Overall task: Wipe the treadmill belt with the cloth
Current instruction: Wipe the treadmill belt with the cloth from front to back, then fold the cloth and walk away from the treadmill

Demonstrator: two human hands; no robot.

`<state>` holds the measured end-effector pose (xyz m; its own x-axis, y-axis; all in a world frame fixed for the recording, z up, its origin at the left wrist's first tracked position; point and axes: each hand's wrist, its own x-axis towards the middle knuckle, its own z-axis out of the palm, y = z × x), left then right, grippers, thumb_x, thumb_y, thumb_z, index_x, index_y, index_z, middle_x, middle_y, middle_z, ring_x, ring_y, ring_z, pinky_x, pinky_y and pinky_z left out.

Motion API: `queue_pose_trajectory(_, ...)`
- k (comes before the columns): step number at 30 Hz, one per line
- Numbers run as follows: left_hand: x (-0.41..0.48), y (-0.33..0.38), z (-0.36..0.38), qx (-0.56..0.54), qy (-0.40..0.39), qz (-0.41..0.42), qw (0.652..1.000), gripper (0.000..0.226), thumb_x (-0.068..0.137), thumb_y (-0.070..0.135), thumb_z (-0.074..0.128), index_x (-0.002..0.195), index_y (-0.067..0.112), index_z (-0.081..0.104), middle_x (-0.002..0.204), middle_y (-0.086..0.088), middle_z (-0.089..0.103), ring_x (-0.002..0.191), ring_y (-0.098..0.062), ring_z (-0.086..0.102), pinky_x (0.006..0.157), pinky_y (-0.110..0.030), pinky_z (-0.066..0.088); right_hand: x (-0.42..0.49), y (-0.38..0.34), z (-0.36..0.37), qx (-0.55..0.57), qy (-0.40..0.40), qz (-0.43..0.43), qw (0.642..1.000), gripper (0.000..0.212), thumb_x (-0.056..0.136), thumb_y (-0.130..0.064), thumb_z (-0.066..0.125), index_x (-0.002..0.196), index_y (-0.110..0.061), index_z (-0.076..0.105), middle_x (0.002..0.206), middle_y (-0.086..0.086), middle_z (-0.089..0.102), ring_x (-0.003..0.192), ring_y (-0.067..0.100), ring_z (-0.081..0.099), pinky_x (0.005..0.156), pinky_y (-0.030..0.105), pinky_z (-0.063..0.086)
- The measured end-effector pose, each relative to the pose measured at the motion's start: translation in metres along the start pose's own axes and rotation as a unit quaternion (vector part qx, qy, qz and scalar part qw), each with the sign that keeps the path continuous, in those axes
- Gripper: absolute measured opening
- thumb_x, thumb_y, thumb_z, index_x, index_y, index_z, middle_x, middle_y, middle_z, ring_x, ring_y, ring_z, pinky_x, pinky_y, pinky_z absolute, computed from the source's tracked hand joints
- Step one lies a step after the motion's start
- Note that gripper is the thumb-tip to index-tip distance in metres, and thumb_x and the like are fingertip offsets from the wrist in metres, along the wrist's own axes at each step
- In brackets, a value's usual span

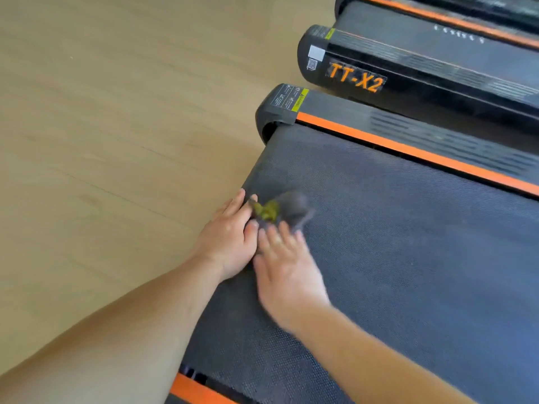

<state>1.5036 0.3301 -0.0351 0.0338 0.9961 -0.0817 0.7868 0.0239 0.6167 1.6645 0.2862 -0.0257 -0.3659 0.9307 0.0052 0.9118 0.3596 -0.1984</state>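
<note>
A small grey cloth (293, 208) with a yellow-green patch lies bunched on the dark textured treadmill belt (408, 243), near the belt's rear end. My left hand (230, 240) rests at the belt's edge with its fingertips touching the cloth's left side. My right hand (287, 272) is blurred, flat on the belt just behind the cloth, its fingertips at the cloth's near edge. Whether either hand actually grips the cloth cannot be told.
Orange side rails (408, 150) run along the belt. A second treadmill marked TT-X2 (355, 78) stands alongside on the far side, with a third (437, 13) beyond it. Light wooden floor (116, 141) spreads to the left.
</note>
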Motion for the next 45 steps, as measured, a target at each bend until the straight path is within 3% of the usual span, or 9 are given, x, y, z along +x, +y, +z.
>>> queue_pose_trajectory(4,-0.014,-0.010,-0.022,-0.075,0.096,-0.084,0.989,0.050,0.105,0.024,0.039,0.152,0.008,0.047,0.159,-0.011,0.044,0.148,-0.025,0.038,0.120,-0.026,0.022,-0.074,-0.010,-0.010,0.002,-0.077,-0.128,0.989,0.053,0.109,-0.038,0.028,0.151,-0.015,0.051,0.156,0.000,0.050,0.145,0.022,0.045,0.124,0.042,0.017)
queue_pose_trajectory(8,-0.045,-0.028,-0.049,-0.005,0.022,-0.094,0.995,0.045,0.105,0.016,0.046,0.150,0.012,0.049,0.158,-0.005,0.045,0.144,-0.023,0.041,0.117,-0.029,0.028,-0.107,0.050,-0.041,-0.049,-0.191,-0.269,0.943,0.054,0.112,-0.044,0.019,0.161,-0.027,0.034,0.166,-0.014,0.032,0.155,0.007,0.022,0.128,0.037,0.007)
queue_pose_trajectory(15,-0.095,-0.028,-0.080,0.014,-0.016,-0.037,0.999,0.048,0.106,0.015,0.048,0.153,0.016,0.046,0.166,0.002,0.032,0.153,-0.012,0.027,0.119,-0.023,0.020,-0.012,0.074,-0.040,-0.078,-0.091,0.167,0.979,0.067,0.100,-0.041,0.001,0.154,-0.018,0.033,0.164,0.001,0.026,0.154,0.020,0.018,0.125,0.050,0.005)
queue_pose_trajectory(21,-0.120,-0.014,-0.092,-0.005,0.027,-0.049,0.998,0.045,0.103,0.010,0.048,0.148,0.018,0.054,0.163,0.004,0.037,0.150,-0.011,0.032,0.113,-0.018,0.022,-0.043,-0.092,-0.026,0.192,-0.188,-0.010,0.963,0.048,0.113,-0.031,0.028,0.155,-0.012,0.043,0.164,0.006,0.035,0.155,0.028,0.020,0.124,0.036,0.013)
queue_pose_trajectory(26,-0.139,0.008,-0.101,0.013,-0.001,-0.037,0.999,0.045,0.104,0.011,0.048,0.147,0.019,0.054,0.163,0.006,0.038,0.149,-0.011,0.034,0.112,-0.015,0.020,-0.096,-0.054,-0.040,0.108,-0.201,-0.186,0.956,0.067,0.108,-0.046,0.013,0.135,-0.011,0.064,0.150,0.005,0.054,0.143,0.024,0.044,0.126,0.039,0.025)
queue_pose_trajectory(31,-0.140,0.064,-0.120,0.040,-0.072,0.017,0.996,0.039,0.106,0.014,0.047,0.143,0.018,0.059,0.160,0.006,0.042,0.144,-0.014,0.042,0.106,-0.024,0.036,-0.153,0.035,-0.108,0.075,-0.223,0.076,0.969,0.041,0.109,-0.035,0.023,0.118,-0.017,0.059,0.129,0.000,0.061,0.125,0.025,0.054,0.118,0.035,0.033)
queue_pose_trajectory(36,-0.134,0.145,-0.129,0.036,-0.136,0.035,0.989,0.038,0.106,0.025,0.048,0.142,0.027,0.058,0.151,0.006,0.052,0.134,-0.018,0.052,0.104,-0.024,0.039,-0.179,0.043,-0.165,0.396,-0.058,0.400,0.825,0.041,0.107,-0.040,0.047,0.080,-0.016,0.065,0.078,0.003,0.063,0.071,0.021,0.056,0.065,0.029,0.043)
queue_pose_trajectory(40,-0.143,0.198,-0.115,0.009,-0.183,0.062,0.981,0.044,0.101,0.033,0.058,0.145,0.029,0.055,0.151,0.007,0.054,0.138,-0.015,0.051,0.115,-0.030,0.038,-0.189,0.028,-0.194,0.651,0.018,0.416,0.635,0.034,0.105,-0.041,0.054,0.118,-0.015,0.073,0.112,0.005,0.078,0.107,0.024,0.073,0.103,0.045,0.053)
queue_pose_trajectory(45,-0.184,0.222,-0.059,-0.175,-0.171,0.039,0.969,0.063,0.077,0.044,0.070,0.138,0.036,0.058,0.126,0.016,0.068,0.117,0.000,0.063,0.107,-0.036,0.050,-0.203,0.053,-0.209,0.730,0.002,0.350,0.587,0.046,0.105,-0.044,0.051,0.126,-0.009,0.071,0.120,0.011,0.075,0.114,0.029,0.071,0.108,0.051,0.050)
